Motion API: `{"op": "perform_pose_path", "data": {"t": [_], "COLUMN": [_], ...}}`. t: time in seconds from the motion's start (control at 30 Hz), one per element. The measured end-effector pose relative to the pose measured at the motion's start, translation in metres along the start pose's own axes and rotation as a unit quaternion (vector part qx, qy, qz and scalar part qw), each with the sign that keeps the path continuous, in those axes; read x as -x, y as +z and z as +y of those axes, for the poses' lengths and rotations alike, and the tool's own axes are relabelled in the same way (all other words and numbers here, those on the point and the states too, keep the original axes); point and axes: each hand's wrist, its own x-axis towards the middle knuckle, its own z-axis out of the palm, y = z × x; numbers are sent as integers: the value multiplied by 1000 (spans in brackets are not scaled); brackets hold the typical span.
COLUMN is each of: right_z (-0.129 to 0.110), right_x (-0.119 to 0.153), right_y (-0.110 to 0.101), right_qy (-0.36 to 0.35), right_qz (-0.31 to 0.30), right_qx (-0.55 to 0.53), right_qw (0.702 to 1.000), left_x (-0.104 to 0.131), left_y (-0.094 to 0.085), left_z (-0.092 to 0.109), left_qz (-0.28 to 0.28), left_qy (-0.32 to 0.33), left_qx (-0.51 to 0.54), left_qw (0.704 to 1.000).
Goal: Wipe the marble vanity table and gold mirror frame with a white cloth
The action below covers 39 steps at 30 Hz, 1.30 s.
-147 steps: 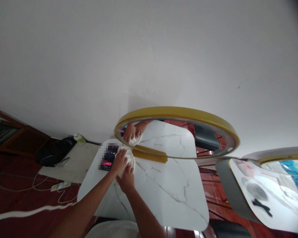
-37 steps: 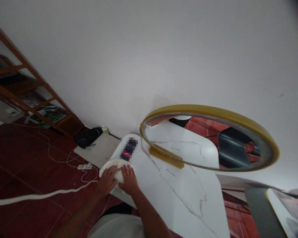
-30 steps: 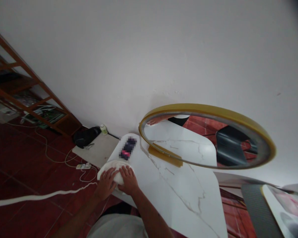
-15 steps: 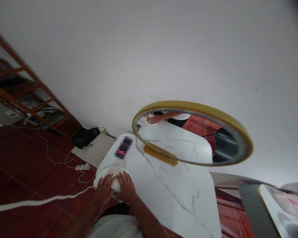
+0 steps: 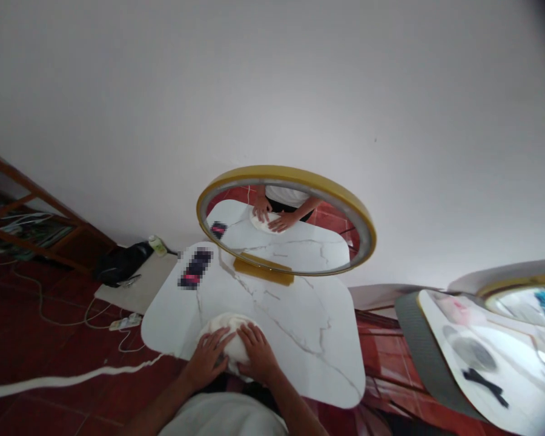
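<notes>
A soft white cloth-like bundle [image 5: 235, 348] lies at the near edge of the white marbled table [image 5: 281, 357]. My left hand [image 5: 209, 357] rests on its left side, fingers spread. On its right side lies my right hand [image 5: 257, 352], also with fingers apart and flat on the bundle. The fingertips of the two hands come close together over its top. Both hands and the bundle show again in the gold-rimmed mirror [image 5: 286, 172] on the table. A blurred-out dark and pink item [image 5: 195, 268] is on the table's left part.
A white cord [image 5: 72, 379] runs from the left to the table edge. On the floor at left are a power strip [image 5: 126, 322], a black bag [image 5: 118, 263] and a bottle [image 5: 157, 245]. Another white table [image 5: 518, 375] with a black item [image 5: 485, 386] stands at right.
The view has shifted right. The bundle and both hands have moved right along the table's near edge, away from its left corner. The mirror now reflects both hands.
</notes>
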Motion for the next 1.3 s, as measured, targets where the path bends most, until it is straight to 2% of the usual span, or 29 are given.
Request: {"op": "perform_pose_path", "data": {"t": [0.2,0.37,0.47,0.6,0.87,1.03,1.17,1.3], "right_z": [42,53,55,63,92,104,104,93], "right_x": [61,78,72,49,-10,-32,-34,-23], "right_y": [3,7,7,1,-39,-47,-45,-39], "right_qy": [67,82,91,101,137,167,182,184], "right_qz": [-12,9,14,25,63,86,94,96], "right_qx": [3,4,15,35,72,74,72,70], "right_qw": [998,997,996,994,986,979,976,976], "left_x": [-35,-51,-57,-74,-145,-178,-180,-162], "left_y": [6,14,18,19,3,-3,-1,3], "left_z": [37,48,43,31,5,-2,2,7], "left_qz": [-76,-110,-109,-82,-57,-56,-51,-49], "left_qy": [87,99,102,98,95,79,50,44], "left_qx": [86,93,87,78,68,60,66,78], "left_qw": [990,985,985,989,992,994,995,995]}}
